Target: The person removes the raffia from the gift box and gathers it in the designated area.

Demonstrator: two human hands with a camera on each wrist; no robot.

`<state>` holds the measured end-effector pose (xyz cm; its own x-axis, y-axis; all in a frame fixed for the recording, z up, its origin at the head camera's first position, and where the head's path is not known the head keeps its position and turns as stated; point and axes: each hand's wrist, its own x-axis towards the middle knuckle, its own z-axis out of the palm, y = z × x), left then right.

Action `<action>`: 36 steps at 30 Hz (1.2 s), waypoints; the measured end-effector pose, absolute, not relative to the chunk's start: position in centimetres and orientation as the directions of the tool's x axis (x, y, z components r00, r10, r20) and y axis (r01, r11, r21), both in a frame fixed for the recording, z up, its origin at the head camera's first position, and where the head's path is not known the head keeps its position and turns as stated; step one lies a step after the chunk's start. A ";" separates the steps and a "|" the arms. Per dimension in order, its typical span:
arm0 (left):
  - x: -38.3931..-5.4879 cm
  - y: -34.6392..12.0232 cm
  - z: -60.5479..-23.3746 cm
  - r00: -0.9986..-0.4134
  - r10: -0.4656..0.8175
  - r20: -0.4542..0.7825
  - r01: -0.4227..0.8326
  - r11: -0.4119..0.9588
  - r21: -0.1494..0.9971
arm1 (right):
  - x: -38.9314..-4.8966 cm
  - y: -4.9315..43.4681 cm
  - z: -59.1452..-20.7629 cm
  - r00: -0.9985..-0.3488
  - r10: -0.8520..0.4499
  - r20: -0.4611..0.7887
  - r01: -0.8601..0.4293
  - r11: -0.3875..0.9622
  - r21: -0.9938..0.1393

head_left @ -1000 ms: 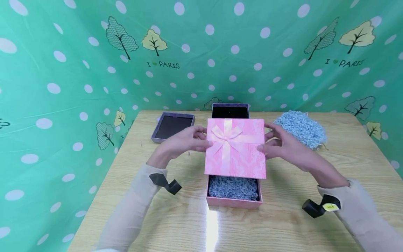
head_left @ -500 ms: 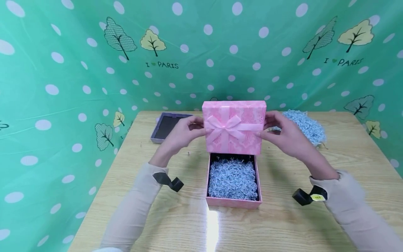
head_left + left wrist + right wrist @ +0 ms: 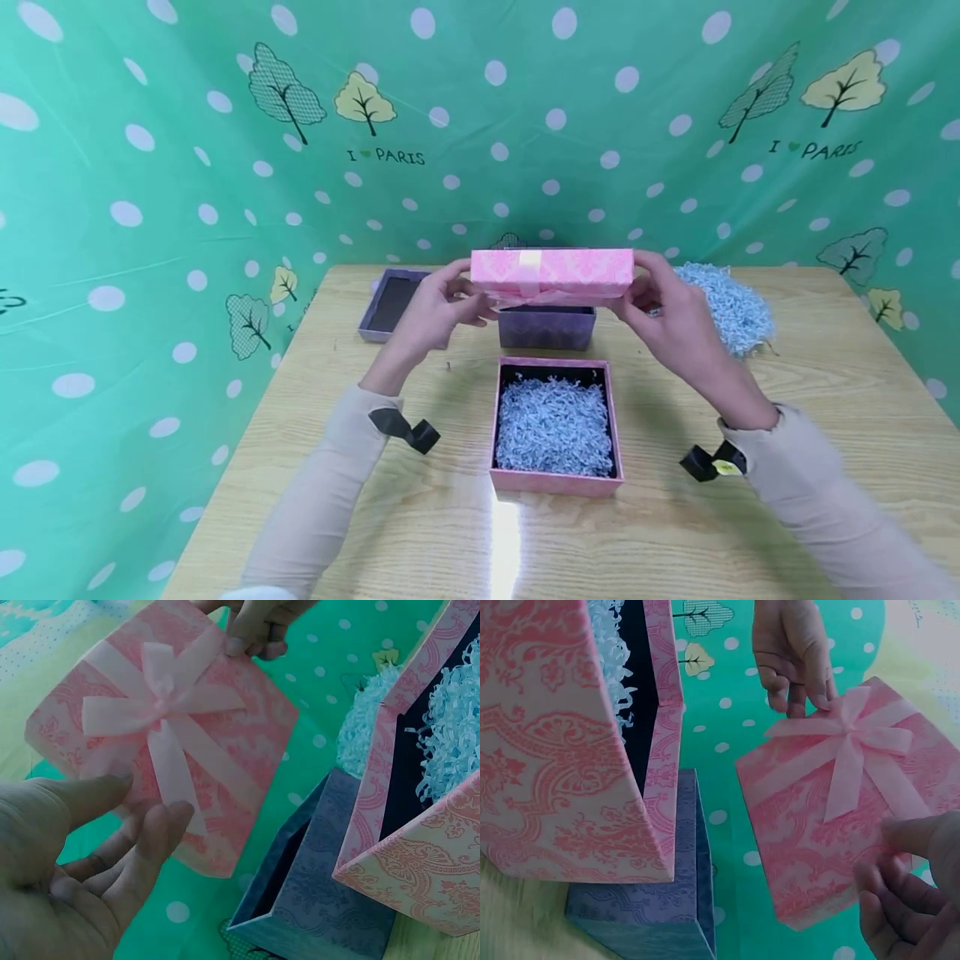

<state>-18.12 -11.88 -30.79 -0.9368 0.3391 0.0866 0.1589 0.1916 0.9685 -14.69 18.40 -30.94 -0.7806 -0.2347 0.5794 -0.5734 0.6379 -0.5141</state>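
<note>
A pink patterned box lid (image 3: 551, 277) with a pale ribbon bow (image 3: 161, 709) is raised above the table, its edge side turned toward me in the head view. At its left edge my left hand (image 3: 441, 304) grips it, thumb (image 3: 97, 796) on the bow face. The opposite edge is held by my right hand (image 3: 675, 312), whose thumb (image 3: 919, 836) lies on the same face. Nearer to me stands the open pink box (image 3: 557, 483), filled with blue shredded paper (image 3: 555, 427).
Behind the pink box is an open purple box (image 3: 547, 333), partly covered by the raised lid in the head view. A purple lid with dark inside (image 3: 393, 305) lies at the back left. Loose blue shredded paper (image 3: 731, 308) is heaped at the back right, before a green dotted curtain (image 3: 555, 83).
Both hands have lifted the pink lid up and away from the pink box and tipped it, so its edge now faces me. The shredded paper inside and the purple box front have come into view.
</note>
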 end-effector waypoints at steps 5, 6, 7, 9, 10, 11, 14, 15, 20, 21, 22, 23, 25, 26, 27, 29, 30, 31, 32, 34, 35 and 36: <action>-18.4 -12.2 -31.1 -0.938 0.332 0.097 0.140 0.109 0.984 | -14.9 18.5 -31.1 -0.833 -0.220 0.507 -0.529 0.586 -0.614; -18.4 -12.3 -31.1 -0.940 0.327 0.092 0.126 0.084 0.988 | -15.0 18.5 -31.1 -0.851 -0.218 0.478 -0.510 0.559 -0.654; -18.5 -12.5 -31.1 -0.942 0.323 0.087 0.115 0.068 0.991 | -15.0 18.5 -31.0 -0.865 -0.219 0.451 -0.494 0.532 -0.688; -18.5 -12.7 -31.2 -0.948 0.312 0.067 0.082 0.035 0.996 | -15.2 18.5 -30.9 -0.899 -0.218 0.379 -0.437 0.465 -0.770; -18.6 -12.8 -31.2 -0.951 0.304 0.057 0.066 0.017 0.998 | -15.3 18.4 -30.9 -0.913 -0.219 0.343 -0.406 0.424 -0.809; -18.6 -12.9 -31.1 -0.954 0.295 0.050 0.055 0.007 0.998 | -15.5 18.3 -30.8 -0.926 -0.223 0.306 -0.372 0.385 -0.845; -18.8 -13.4 -31.1 -0.960 0.277 0.031 0.033 0.000 0.999 | -15.9 17.8 -30.6 -0.956 -0.231 0.181 -0.242 0.267 -0.933; -18.9 -13.6 -31.0 -0.961 0.274 0.023 0.025 0.005 1.000 | -16.1 17.6 -30.5 -0.962 -0.235 0.140 -0.195 0.232 -0.953; -19.1 -14.9 -30.6 -0.959 0.280 -0.045 -0.040 0.022 0.999 | -17.0 16.5 -30.4 -0.968 -0.250 -0.017 -0.017 0.133 -0.991; -19.1 -15.2 -30.5 -0.956 0.288 -0.057 -0.052 0.024 0.998 | -17.2 16.2 -30.4 -0.967 -0.255 -0.032 -0.001 0.130 -0.992; -19.2 -15.5 -30.4 -0.954 0.290 -0.068 -0.063 0.027 0.998 | -17.4 15.9 -30.5 -0.965 -0.257 -0.047 0.014 0.127 -0.992; -19.2 -15.8 -30.3 -0.952 0.298 -0.077 -0.070 0.031 0.997 | -17.6 15.6 -30.5 -0.963 -0.264 -0.060 0.029 0.120 -0.992; -19.3 -16.6 -30.1 -0.949 0.302 -0.094 -0.081 0.055 0.995 | -18.0 14.9 -30.6 -0.957 -0.279 -0.082 0.055 0.105 -0.993; -19.3 -17.0 -30.1 -0.947 0.306 -0.103 -0.087 0.064 0.994 | -18.2 14.5 -30.7 -0.951 -0.294 -0.093 0.067 0.098 -0.993; -19.3 -17.5 -30.0 -0.943 0.312 -0.113 -0.094 0.076 0.993 | -18.4 14.1 -30.7 -0.945 -0.309 -0.105 0.080 0.093 -0.992; -19.4 -18.5 -30.1 -0.939 0.317 -0.136 -0.111 0.096 0.989 | -18.7 13.3 -30.7 -0.931 -0.340 -0.129 0.110 0.074 -0.991; -19.5 -19.0 -30.1 -0.935 0.320 -0.150 -0.123 0.103 0.987 | -18.8 12.9 -30.7 -0.924 -0.356 -0.140 0.122 0.073 -0.990; -19.5 -19.5 -30.2 -0.931 0.326 -0.162 -0.134 0.107 0.985 | -19.0 12.5 -30.7 -0.918 -0.368 -0.152 0.134 0.073 -0.988; -19.5 -20.0 -30.3 -0.928 0.333 -0.168 -0.140 0.106 0.984 | -19.1 12.0 -30.8 -0.912 -0.377 -0.161 0.146 0.070 -0.987; -19.6 -21.0 -30.5 -0.921 0.345 -0.180 -0.155 0.101 0.983 | -19.2 11.2 -30.9 -0.906 -0.386 -0.173 0.165 0.054 -0.985; -19.6 -21.5 -30.6 -0.917 0.353 -0.187 -0.163 0.096 0.982 | -19.3 10.7 -31.0 -0.904 -0.391 -0.175 0.171 0.045 -0.984; -19.5 -22.0 -30.7 -0.915 0.355 -0.192 -0.169 0.095 0.981 | -19.3 10.3 -31.2 -0.902 -0.393 -0.179 0.178 0.039 -0.983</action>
<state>-19.53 -22.01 -30.71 -0.9148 0.3554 -0.1921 -0.1693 0.0945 0.9810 -19.33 10.27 -31.16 -0.9022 -0.3926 -0.1788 0.1780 0.0387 -0.9833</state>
